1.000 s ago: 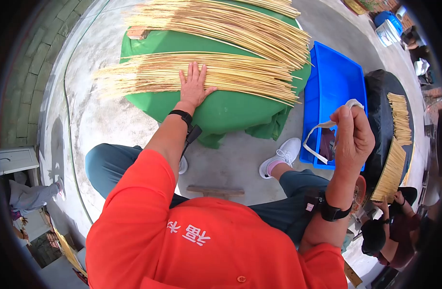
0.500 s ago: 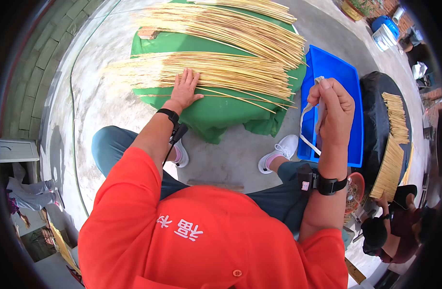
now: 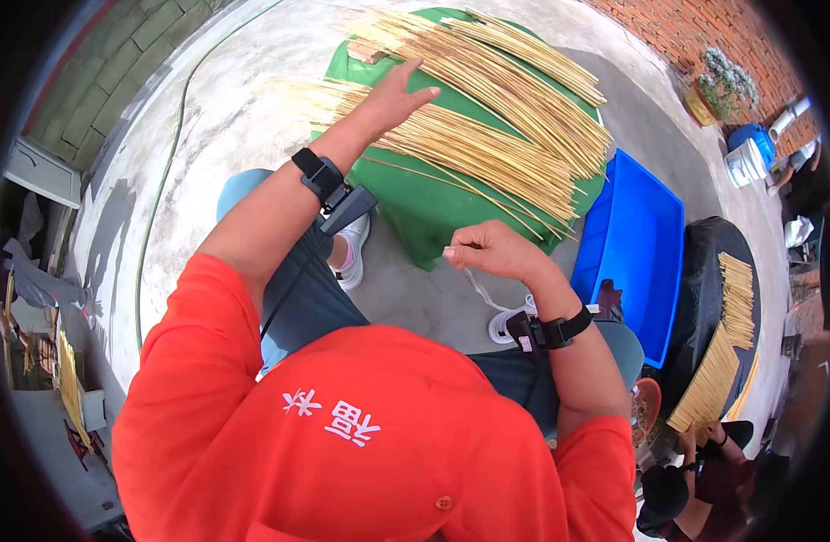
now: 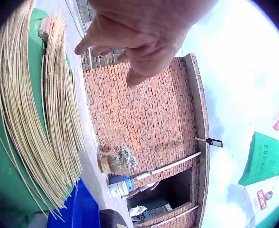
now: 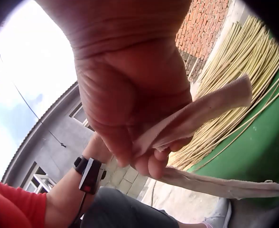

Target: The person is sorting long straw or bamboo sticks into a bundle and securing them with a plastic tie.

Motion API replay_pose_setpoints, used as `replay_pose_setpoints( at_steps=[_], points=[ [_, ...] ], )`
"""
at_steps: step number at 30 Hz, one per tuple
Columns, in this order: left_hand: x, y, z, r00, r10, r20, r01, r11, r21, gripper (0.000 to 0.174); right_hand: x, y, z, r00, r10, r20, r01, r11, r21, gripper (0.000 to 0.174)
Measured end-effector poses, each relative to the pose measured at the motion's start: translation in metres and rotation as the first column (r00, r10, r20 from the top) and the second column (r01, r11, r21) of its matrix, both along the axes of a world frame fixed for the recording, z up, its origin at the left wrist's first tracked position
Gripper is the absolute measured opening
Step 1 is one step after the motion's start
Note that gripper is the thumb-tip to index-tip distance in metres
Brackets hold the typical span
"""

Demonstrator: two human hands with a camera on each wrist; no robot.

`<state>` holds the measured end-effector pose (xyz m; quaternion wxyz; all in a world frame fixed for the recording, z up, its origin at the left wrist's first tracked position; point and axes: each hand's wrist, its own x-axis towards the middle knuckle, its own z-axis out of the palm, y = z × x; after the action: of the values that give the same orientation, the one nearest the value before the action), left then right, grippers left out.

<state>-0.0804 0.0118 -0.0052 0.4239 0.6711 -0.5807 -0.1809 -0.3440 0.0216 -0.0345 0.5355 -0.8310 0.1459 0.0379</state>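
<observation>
My right hand (image 3: pixel 498 250) pinches a whitish cloth strip (image 5: pixel 201 111) between thumb and fingers, in front of the green-covered table. One end of the strip sticks out past the fingers and the other hangs loose. Raised over the left part of the table, my left hand (image 3: pixel 392 101) has its fingers extended and holds nothing. Beneath it lies the near bundle of long straw-coloured stalks (image 3: pixel 496 158), a few stalks apart along its front edge. The left wrist view shows this hand (image 4: pixel 139 38) in the air, thumb spread.
Another stalk bundle (image 3: pixel 523 104) lies farther back on the green cloth (image 3: pixel 406 203), with a brick (image 3: pixel 365 51) at its left end. Right of the table stands a blue bin (image 3: pixel 654 262). Beyond it, a black-covered surface (image 3: pixel 704 248) bears cut stalks, beside another person.
My left hand has lifted off the near stalks and moved farther back. My right hand, with the cloth strip, has come left and lower, away from the blue bin. The head view has shifted.
</observation>
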Motion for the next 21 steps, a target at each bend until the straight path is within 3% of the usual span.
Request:
replay_pose_setpoints(
  at_steps=[1,2,3,7,9,10,11,12,14,16,17,18,20,21],
  points=[
    [-0.004,0.004,0.011,0.989,0.014,-0.145,-0.013,1.000,0.010,0.065,0.004,0.000,-0.007,1.000,0.001,-0.010,-0.001,1.000,-0.001,0.028],
    [-0.002,0.007,0.013,0.988,0.012,-0.156,-0.011,1.000,0.009,0.065,0.008,0.000,-0.015,0.999,-0.038,-0.023,0.036,0.996,-0.080,0.027],
    [0.000,0.007,0.013,0.960,0.022,-0.279,-0.018,1.000,0.016,0.065,0.012,-0.002,-0.023,0.996,-0.081,-0.032,0.075,0.984,-0.161,0.027],
    [0.018,0.008,-0.019,0.819,0.123,-0.560,-0.085,0.992,0.095,0.063,0.022,-0.007,-0.062,0.986,-0.115,-0.121,0.095,0.983,-0.160,0.023],
    [0.032,-0.004,-0.033,0.744,0.157,-0.650,-0.099,0.987,0.124,0.062,0.023,-0.014,-0.096,0.970,-0.227,0.089,0.243,0.925,-0.293,0.020],
    [0.037,-0.006,-0.043,0.662,0.250,-0.707,-0.114,0.965,0.235,0.060,0.027,-0.022,-0.108,0.971,-0.231,0.065,0.240,0.925,-0.296,0.020],
    [0.037,-0.001,-0.057,0.563,0.360,-0.744,-0.116,0.926,0.360,0.059,0.027,-0.026,-0.120,0.945,-0.318,0.080,0.323,0.858,-0.399,0.021],
    [0.034,0.002,-0.070,0.539,0.376,-0.754,-0.116,0.919,0.376,0.059,0.028,-0.034,-0.131,0.915,-0.388,0.112,0.390,0.774,-0.499,0.023],
    [0.020,0.006,-0.082,0.570,0.335,-0.750,-0.008,0.915,0.403,0.057,0.040,-0.053,-0.147,0.908,-0.407,0.099,0.391,0.737,-0.552,0.033],
    [0.000,0.026,-0.083,0.605,0.308,-0.734,0.078,0.895,0.440,0.056,0.058,-0.069,-0.157,0.893,-0.422,0.156,0.386,0.540,-0.748,0.041],
    [-0.009,0.034,-0.083,0.610,0.318,-0.725,0.130,0.863,0.488,0.056,0.071,-0.070,-0.152,0.851,-0.518,0.092,0.432,0.587,-0.685,0.048],
    [-0.016,0.039,-0.083,0.616,0.327,-0.717,0.181,0.827,0.532,0.057,0.079,-0.075,-0.159,0.856,-0.509,0.091,0.426,0.593,-0.683,0.048],
    [-0.026,0.043,-0.091,0.633,0.313,-0.708,0.221,0.804,0.553,0.057,0.095,-0.086,-0.176,0.828,-0.485,0.282,0.502,0.417,-0.758,0.045],
    [-0.029,0.043,-0.096,0.651,0.290,-0.702,0.269,0.776,0.570,0.058,0.100,-0.091,-0.181,0.834,-0.478,0.276,0.495,0.428,-0.756,0.045]
  ],
)
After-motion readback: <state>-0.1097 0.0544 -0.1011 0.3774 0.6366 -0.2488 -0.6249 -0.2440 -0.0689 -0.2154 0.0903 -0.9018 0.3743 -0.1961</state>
